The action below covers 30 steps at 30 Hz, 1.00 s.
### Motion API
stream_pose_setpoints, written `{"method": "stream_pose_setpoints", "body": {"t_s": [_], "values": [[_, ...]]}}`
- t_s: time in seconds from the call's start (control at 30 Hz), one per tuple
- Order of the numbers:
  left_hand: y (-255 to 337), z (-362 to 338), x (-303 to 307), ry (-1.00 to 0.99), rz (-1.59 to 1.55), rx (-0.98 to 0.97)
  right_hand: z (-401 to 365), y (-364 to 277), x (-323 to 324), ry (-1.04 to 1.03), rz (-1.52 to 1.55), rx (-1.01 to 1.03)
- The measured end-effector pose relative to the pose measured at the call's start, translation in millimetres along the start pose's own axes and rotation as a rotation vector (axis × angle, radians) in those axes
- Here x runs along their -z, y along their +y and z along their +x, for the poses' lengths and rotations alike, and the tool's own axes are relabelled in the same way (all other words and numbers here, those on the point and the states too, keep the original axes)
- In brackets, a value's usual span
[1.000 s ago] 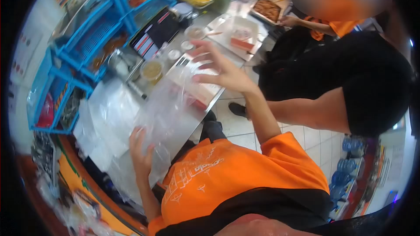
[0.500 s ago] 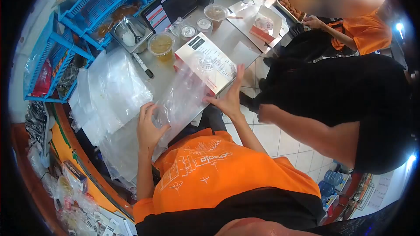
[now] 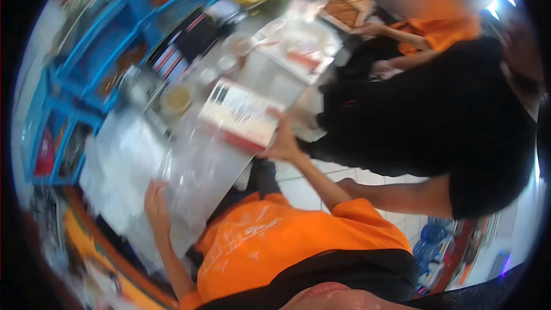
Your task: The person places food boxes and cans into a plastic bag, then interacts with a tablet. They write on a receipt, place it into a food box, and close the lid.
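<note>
Holding two things at once, the person stands at a long counter [image 3: 261,74] that runs from near left to far right. The right hand [image 3: 282,144] is wrapped round the near corner of a flat white box [image 3: 238,112] with black print on top and a red side. The box sits in the middle of the counter. Its left end lies at the mouth of a clear bag [image 3: 195,178]. The picture is too blurry to tell if that end is inside the bag or only on top of it. The left hand [image 3: 156,209] is on the near end of the bag, fingers up against the plastic. I cannot tell if it pinches the bag or just presses on it. The two hands are well apart, with the bag and the box between them.

The box looks like thin card, so I think it is light and stiff, but it could dent if squeezed hard. A good hold is at a side or a corner, thumb on top and fingers below. The bag looks very thin, soft and slippery. It will likely flop and stick to itself, so it is best held by its open rim.

Left of the bag is a pile of more clear bags [image 3: 117,163]. Farther off is a cup of yellow drink [image 3: 177,99] beside blue baskets [image 3: 86,63]. A person in a black top [image 3: 447,120] stands close by on the right.
</note>
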<state>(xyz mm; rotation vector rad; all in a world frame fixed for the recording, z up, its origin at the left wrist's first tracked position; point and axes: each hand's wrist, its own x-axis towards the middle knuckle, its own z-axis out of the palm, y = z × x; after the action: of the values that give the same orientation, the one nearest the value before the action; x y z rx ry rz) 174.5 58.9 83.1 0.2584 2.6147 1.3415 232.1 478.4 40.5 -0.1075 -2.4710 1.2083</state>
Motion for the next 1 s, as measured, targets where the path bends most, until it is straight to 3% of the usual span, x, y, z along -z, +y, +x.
{"method": "stream_pose_setpoints", "body": {"t_s": [0.17,0.23,0.37,0.43,0.47,0.53,0.57,0.63,0.7,0.73,0.77,0.8,0.83,0.9,0.93,0.97,1.0], "values": [[53.3,0.7,-16.8,0.111,0.074,-0.21,-23.0,-10.1,27.0,-0.03,0.388,-0.155],[49.2,6.7,-14.4,0.219,0.272,-0.046,-24.0,-24.3,40.8,-0.027,0.406,-0.149],[46.0,12.5,-12.9,0.269,0.481,-0.059,-20.2,-54.8,64.4,-0.036,0.438,-0.027],[20.4,21.4,-31.5,0.446,0.387,-0.461,-12.4,-73.9,75.2,-0.047,0.394,0.018],[13.0,21.1,-36.7,0.447,0.389,-0.464,-8.1,-85.3,77.8,-0.017,0.355,0.053],[-2.7,16.5,-49.0,0.111,0.797,-0.641,1.0,-99.8,79.3,-0.003,0.369,0.101],[-39.2,24.2,-65.2,0.112,0.803,-0.633,5.9,-107.2,77.9,-0.009,0.376,0.103],[-126.4,45.6,-90.1,-0.333,-0.748,0.032,14.5,-124.3,74.6,0.0,0.497,0.133],[-7.7,47.0,-57.9,-0.546,0.032,-0.128,21.7,-141.9,76.1,0.022,0.477,0.117],[40.2,32.6,-57.8,-0.358,-0.286,-0.056,23.9,-149.2,74.2,0.041,0.459,0.096],[27.8,34.7,-69.2,-0.181,-0.483,-0.104,26.0,-153.6,72.5,-0.007,0.632,0.018],[32.0,38.6,-46.2,-0.369,-0.608,0.072,30.6,-153.3,72.2,0.051,0.525,0.126],[56.6,32.2,-34.2,-0.437,-0.839,0.19,33.6,-163.2,75.4,-0.02,0.702,-0.045],[72.8,13.3,-42.6,-0.496,-0.517,-0.079,37.6,-148.3,83.2,0.067,0.357,0.045],[79.3,10.2,-38.2,-0.56,-0.23,-0.125,38.6,-158.0,79.5,0.098,0.564,0.019],[85.8,4.4,-33.7,-0.634,0.055,-0.167,50.1,-176.7,83.5,0.088,0.615,0.162],[90.1,-4.4,-33.9,-0.606,0.056,-0.135,55.8,-172.1,88.3,0.061,0.446,0.31]]}}
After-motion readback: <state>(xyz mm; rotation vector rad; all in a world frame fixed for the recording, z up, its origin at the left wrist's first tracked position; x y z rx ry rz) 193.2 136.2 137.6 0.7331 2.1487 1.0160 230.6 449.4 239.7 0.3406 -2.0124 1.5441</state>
